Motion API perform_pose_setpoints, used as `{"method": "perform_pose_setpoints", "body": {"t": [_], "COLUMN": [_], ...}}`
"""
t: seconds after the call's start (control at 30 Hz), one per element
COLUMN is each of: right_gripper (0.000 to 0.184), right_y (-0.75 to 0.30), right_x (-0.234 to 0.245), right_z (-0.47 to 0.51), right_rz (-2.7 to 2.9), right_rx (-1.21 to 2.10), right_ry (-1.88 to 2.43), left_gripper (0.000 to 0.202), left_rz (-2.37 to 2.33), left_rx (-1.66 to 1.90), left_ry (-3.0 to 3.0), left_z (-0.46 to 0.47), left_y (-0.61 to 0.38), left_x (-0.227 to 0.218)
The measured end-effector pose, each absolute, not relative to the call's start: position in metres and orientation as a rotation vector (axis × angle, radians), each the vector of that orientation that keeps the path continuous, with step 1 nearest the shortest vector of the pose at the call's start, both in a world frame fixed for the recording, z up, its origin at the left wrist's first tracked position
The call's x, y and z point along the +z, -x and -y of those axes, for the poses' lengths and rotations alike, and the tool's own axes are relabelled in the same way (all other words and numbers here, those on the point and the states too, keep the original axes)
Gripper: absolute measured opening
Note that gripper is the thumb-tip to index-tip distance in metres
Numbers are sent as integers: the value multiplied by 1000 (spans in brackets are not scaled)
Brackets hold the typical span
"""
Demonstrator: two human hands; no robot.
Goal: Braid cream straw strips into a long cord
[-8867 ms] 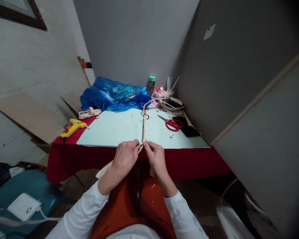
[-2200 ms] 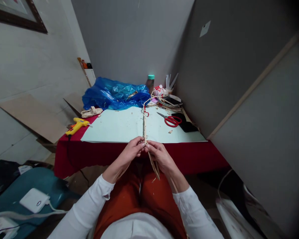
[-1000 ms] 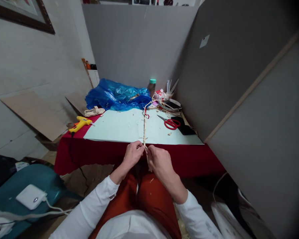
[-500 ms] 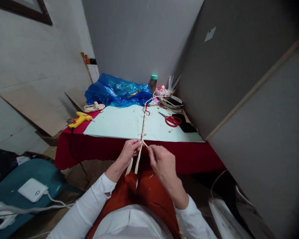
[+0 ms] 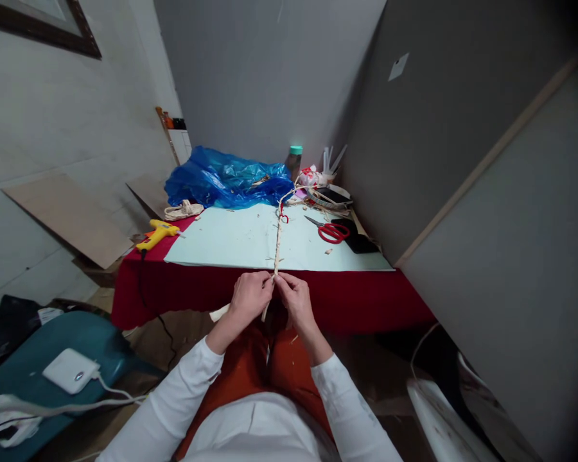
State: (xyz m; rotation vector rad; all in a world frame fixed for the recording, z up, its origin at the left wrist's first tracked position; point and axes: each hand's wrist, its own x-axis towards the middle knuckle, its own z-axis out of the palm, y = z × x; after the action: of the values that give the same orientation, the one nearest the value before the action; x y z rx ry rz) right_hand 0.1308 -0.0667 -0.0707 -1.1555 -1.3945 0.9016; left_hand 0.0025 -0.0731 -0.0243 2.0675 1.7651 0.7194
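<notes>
A pale, straw-like braid (image 5: 277, 247) runs from the back of the table toward me, over the front edge. A red tie (image 5: 283, 217) sits on it partway along. At its near end my left hand (image 5: 251, 294) and my right hand (image 5: 295, 296) are closed side by side, fingertips pinching the braid and its strands. A loose flat strand (image 5: 220, 312) sticks out to the left under my left wrist, and another end hangs below my fingers. The exact grip on each strand is hidden by the fingers.
Red-handled scissors (image 5: 333, 232) lie right of the braid on the pale sheet (image 5: 221, 247). A yellow glue gun (image 5: 158, 235) rests at the table's left edge. Behind are a blue plastic bag (image 5: 226, 179) and a jar with a green lid (image 5: 295, 159). A partition (image 5: 462, 160) stands at right.
My right hand has moved left and in, from pulling a strand out to the right to meeting my left hand at the braid's end. A loose strand has swung further left.
</notes>
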Motion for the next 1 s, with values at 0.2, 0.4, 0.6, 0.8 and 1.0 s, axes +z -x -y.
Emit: {"method": "perform_pose_setpoints", "body": {"t": [0.2, 0.4, 0.6, 0.8, 1.0], "right_gripper": [29, 30, 36, 36, 32], "right_y": [-127, -131, -140, -141, -144], "right_x": [-59, -53, -54, -56, -49], "right_z": [76, 80, 69, 67, 71], "right_rz": [1485, 1501, 1532, 1239, 1111], "right_rx": [719, 670, 927, 1312, 1469], "right_ry": [1253, 1333, 1191, 1027, 961], "left_gripper": [30, 30, 34, 37, 22], "left_rz": [-2039, -2035, -1997, -1808, -1593], "left_rx": [541, 558, 576, 684, 1270], "left_ry": [-2279, -2353, -2418, -2305, -1828], "left_z": [84, 95, 96, 117, 95], "left_y": [-14, -22, -26, -32, 1], "left_x": [-25, -30, -49, -56, -33]}}
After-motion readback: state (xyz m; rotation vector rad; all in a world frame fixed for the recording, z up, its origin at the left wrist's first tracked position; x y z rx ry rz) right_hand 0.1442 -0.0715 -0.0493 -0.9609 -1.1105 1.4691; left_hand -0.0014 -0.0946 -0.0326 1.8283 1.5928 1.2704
